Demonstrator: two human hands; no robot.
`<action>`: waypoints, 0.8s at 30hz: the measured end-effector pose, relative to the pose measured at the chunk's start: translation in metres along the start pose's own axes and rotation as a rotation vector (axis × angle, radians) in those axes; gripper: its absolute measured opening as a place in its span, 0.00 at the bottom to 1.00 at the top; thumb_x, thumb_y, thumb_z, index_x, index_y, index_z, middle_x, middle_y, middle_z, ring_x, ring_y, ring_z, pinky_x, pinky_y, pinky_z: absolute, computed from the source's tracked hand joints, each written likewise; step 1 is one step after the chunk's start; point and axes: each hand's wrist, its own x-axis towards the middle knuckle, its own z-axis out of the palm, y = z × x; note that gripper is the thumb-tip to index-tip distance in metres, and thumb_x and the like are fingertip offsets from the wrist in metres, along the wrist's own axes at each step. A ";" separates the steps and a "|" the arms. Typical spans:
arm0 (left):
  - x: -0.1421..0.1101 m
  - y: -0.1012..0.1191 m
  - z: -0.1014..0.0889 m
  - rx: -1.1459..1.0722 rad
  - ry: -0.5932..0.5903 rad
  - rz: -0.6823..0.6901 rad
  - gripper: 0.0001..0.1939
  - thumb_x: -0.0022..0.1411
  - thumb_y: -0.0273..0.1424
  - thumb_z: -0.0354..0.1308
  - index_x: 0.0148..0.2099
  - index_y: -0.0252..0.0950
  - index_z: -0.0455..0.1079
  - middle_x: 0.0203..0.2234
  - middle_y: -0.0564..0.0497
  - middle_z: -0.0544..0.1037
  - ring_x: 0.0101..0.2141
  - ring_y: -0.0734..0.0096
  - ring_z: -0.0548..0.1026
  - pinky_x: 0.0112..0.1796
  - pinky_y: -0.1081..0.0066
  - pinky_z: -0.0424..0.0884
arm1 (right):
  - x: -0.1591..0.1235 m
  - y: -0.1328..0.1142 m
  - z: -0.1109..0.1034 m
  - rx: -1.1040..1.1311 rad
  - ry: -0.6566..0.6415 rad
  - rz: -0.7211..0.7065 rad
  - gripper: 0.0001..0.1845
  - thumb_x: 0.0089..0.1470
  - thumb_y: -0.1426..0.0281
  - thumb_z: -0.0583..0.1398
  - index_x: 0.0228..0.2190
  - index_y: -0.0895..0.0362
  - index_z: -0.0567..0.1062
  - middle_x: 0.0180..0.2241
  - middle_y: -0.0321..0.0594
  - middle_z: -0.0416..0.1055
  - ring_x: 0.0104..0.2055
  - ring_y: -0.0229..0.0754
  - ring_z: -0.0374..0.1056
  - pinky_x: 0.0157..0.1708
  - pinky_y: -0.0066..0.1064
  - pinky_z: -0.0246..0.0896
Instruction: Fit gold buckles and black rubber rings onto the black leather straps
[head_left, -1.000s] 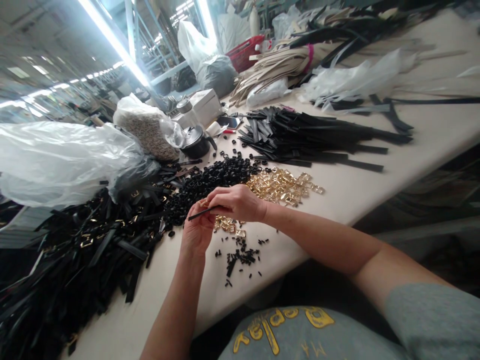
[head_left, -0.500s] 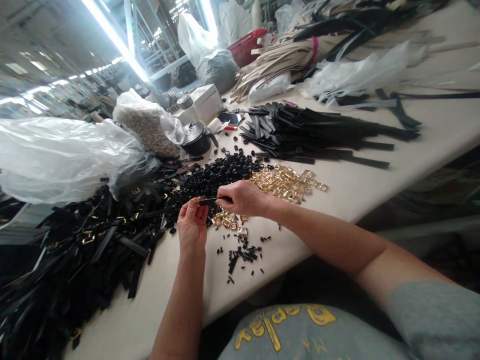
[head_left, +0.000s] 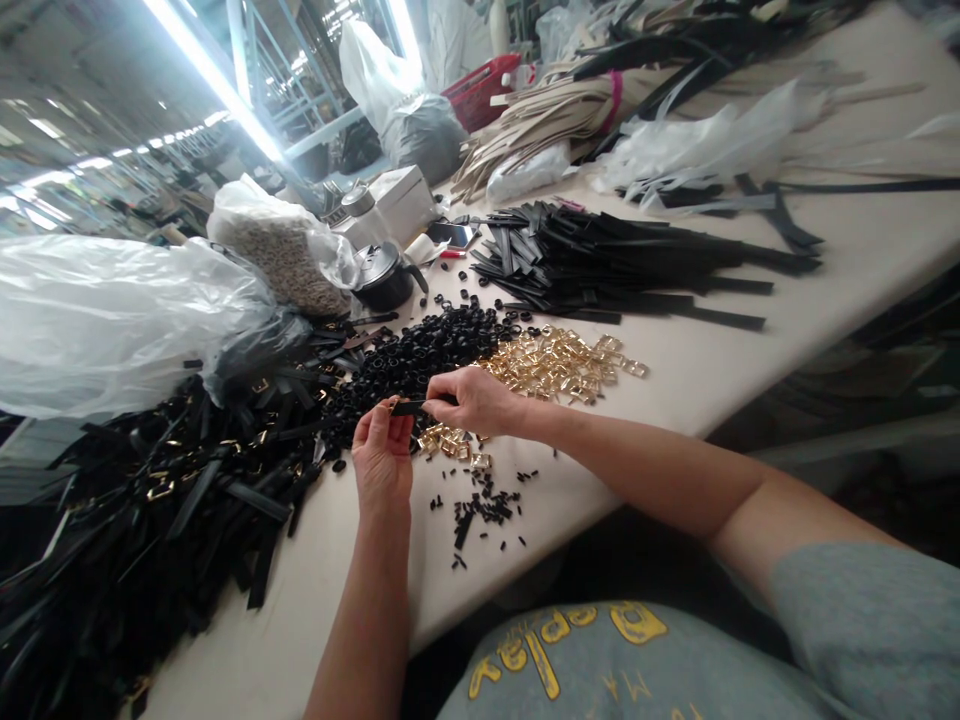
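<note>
Across the whole view runs a pale worktable (head_left: 667, 385), its near edge slanting up toward the right. The biggest load on it is a tangled pile of black straps with gold fittings (head_left: 150, 540), filling the left side. Against the far side of that pile lies a large clear plastic bag (head_left: 112, 320), crumpled and glossy. A thick bundle of loose black strips (head_left: 615, 255) is spread over the middle of the table, with a bundle of beige strips (head_left: 540, 120) behind it, bound by a pink band. A translucent bag of small pale pieces (head_left: 277, 250) stands beyond the clear one. Nearer the hands is a heap of black rings (head_left: 420, 350), and touching its right side, a heap of gold buckles (head_left: 570, 365).

The right hand (head_left: 476, 402) is closed, thumb and fingers pinched together on one end of a black strip (head_left: 409, 408). The left hand (head_left: 382, 460) has its fingertips clamped on the other end, palm turned toward the wearer. The strip is stretched level between them, just in front of the rings; something gold glints at the left fingertips, too small to make out. A black lidded pot (head_left: 386, 285) sits behind the rings, near a phone (head_left: 454, 235). Smallest of all, tiny black scraps (head_left: 491, 508) lie scattered below the right hand.
</note>
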 end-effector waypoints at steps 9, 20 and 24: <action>0.002 0.001 -0.003 -0.073 0.055 -0.046 0.16 0.44 0.34 0.74 0.32 0.37 0.72 0.29 0.56 0.81 0.30 0.74 0.79 0.39 0.70 0.75 | 0.002 0.002 0.001 0.110 0.032 0.019 0.10 0.55 0.70 0.59 0.25 0.62 0.75 0.21 0.31 0.65 0.23 0.28 0.56 0.26 0.24 0.46; -0.012 -0.005 0.002 0.201 -0.102 0.128 0.15 0.44 0.37 0.74 0.31 0.35 0.76 0.29 0.52 0.80 0.31 0.75 0.77 0.37 0.75 0.73 | 0.001 0.000 -0.002 -0.028 -0.050 -0.030 0.09 0.56 0.69 0.59 0.31 0.61 0.78 0.23 0.34 0.69 0.26 0.30 0.57 0.28 0.24 0.46; -0.012 -0.004 0.001 0.223 -0.079 0.162 0.14 0.46 0.37 0.73 0.31 0.35 0.76 0.28 0.53 0.80 0.29 0.78 0.76 0.35 0.77 0.72 | 0.002 -0.001 -0.011 -0.043 -0.167 -0.013 0.10 0.55 0.69 0.59 0.35 0.60 0.80 0.25 0.35 0.72 0.26 0.31 0.59 0.28 0.24 0.48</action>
